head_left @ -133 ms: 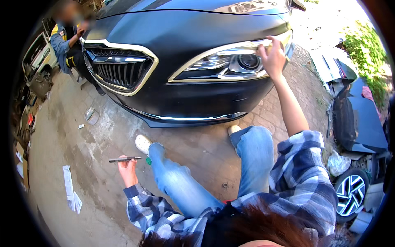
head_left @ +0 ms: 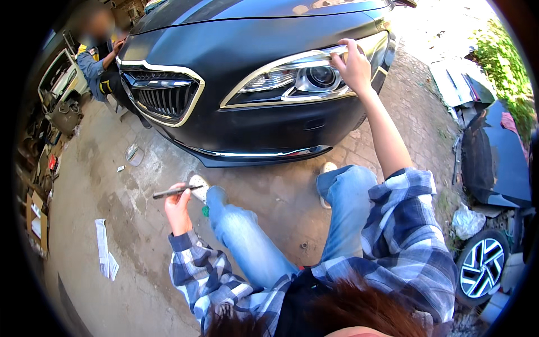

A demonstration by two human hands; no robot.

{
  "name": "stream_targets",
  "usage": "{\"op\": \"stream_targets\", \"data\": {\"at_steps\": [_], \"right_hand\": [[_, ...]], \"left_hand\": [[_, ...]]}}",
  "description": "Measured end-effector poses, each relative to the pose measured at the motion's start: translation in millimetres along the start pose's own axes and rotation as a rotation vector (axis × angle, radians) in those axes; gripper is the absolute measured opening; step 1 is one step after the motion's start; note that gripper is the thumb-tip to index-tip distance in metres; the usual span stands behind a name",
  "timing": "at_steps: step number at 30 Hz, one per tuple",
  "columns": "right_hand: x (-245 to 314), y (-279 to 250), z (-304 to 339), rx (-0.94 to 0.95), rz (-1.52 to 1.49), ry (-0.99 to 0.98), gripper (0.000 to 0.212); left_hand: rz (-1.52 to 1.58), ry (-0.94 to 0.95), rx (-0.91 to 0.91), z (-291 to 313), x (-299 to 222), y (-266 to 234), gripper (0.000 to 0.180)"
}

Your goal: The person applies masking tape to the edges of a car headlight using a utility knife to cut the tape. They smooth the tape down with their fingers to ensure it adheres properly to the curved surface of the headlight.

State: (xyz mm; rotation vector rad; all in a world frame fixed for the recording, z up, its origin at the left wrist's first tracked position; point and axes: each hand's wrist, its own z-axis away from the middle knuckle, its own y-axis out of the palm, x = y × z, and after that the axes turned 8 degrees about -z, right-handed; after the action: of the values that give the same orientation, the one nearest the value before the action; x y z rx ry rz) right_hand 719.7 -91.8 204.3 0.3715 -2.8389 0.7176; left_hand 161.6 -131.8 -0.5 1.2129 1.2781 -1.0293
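A slim dark pen-shaped tool [head_left: 168, 193] lies in my left hand [head_left: 178, 212], its fingers closed round it, above the floor by my left shoe. My right hand [head_left: 356, 71] reaches to the upper outer part of the headlight [head_left: 306, 80], fingertips at its top edge; the thumb and forefinger look apart. Whether a film edge lies between them I cannot make out. Pale yellowish tape [head_left: 247, 84] borders the headlight. The same kind of border runs round the grille [head_left: 163, 95] of the matte black car front [head_left: 247, 45].
Another person [head_left: 94, 62] sits at the car's far left side, a hand on it. A clear container [head_left: 134, 155] and white paper strips [head_left: 103, 250] lie on the floor. To the right are a dark car panel [head_left: 494, 157], a plastic bag [head_left: 467, 221] and a wheel [head_left: 482, 267].
My left hand has risen slightly, and the tool has tilted, its right end higher. In the picture, my right hand and the headlight have shifted left and slightly up together as the view turned.
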Motion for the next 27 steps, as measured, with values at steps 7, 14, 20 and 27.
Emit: {"op": "stream_targets", "data": {"at_steps": [7, 14, 20, 27], "right_hand": [[-1, -34, 5, 0.011, -0.17, 0.118, 0.051], [6, -49, 26, 0.052, -0.474, 0.185, 0.052], [2, -42, 13, 0.045, -0.633, 0.141, 0.031], [21, -37, 16, 0.102, -0.63, 0.155, 0.028]], "left_hand": [[0.159, 0.046, 0.356, 32, -125, 170, 0.026], [0.571, 0.04, 0.562, 13, -159, 316, 0.03], [0.737, -0.031, 0.518, 2, -151, 383, 0.036], [1.119, -0.238, 0.458, -4, -123, 419, 0.032]]}}
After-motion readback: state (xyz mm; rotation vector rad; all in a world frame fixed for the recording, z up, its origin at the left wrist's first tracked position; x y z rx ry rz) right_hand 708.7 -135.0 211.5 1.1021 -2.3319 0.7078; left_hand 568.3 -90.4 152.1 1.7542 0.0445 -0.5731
